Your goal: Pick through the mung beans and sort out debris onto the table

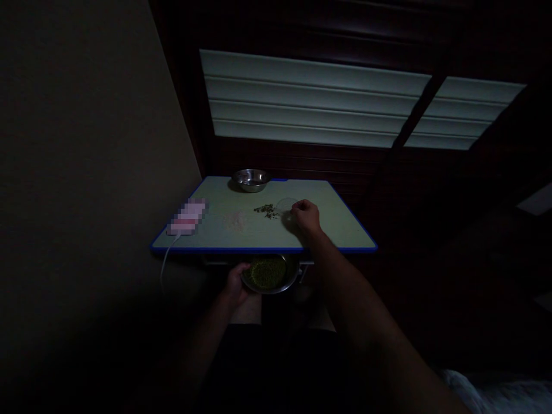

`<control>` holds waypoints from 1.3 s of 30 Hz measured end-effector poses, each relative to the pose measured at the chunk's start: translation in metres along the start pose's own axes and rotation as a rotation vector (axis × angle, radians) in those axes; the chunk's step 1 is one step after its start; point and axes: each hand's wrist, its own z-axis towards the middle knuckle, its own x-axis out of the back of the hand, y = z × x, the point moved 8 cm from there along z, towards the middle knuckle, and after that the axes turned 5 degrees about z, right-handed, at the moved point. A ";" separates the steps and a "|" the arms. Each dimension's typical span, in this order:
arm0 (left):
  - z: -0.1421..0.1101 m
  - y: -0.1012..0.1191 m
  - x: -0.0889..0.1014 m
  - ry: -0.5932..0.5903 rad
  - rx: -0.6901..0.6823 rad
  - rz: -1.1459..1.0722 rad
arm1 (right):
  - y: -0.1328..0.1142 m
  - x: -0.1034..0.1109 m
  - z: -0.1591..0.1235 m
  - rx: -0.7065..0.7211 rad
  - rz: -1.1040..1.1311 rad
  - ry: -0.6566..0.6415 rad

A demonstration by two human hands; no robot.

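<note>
My left hand [237, 283] grips the left rim of a metal bowl [282, 289] below the table's front edge. Small green grains, like mung beans [267, 271], lie inside it. Over the table, my right hand [306, 215] is closed, fingertips pinched together; whatever they hold is too small and dark to make out. Just left of those fingers is a clear round dish or lid [285, 204]. Beside it lies a loose scatter of dark bits [267, 211]. Farther left, a patch of pale small grains [236, 221] is spread on the tabletop.
The pale table [207, 241] has a blue edge. A second metal bowl [250, 180] stands at its back. On the left lies a blurred pink phone-like thing [188, 217] with a white cable [164, 261]. A wall [107, 144] rises at left, dark wood panels behind. The room is dim.
</note>
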 end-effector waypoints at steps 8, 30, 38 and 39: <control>-0.001 0.002 -0.002 0.015 -0.001 -0.029 | -0.003 0.010 -0.001 0.003 -0.203 0.088; -0.005 0.004 -0.007 0.030 0.003 0.018 | -0.007 -0.002 -0.007 0.036 -0.211 -0.056; -0.002 0.003 -0.005 0.030 -0.006 -0.034 | -0.007 -0.003 -0.008 0.022 -0.178 -0.061; -0.002 0.003 -0.005 0.031 -0.006 -0.042 | -0.007 -0.005 -0.008 0.022 -0.181 -0.076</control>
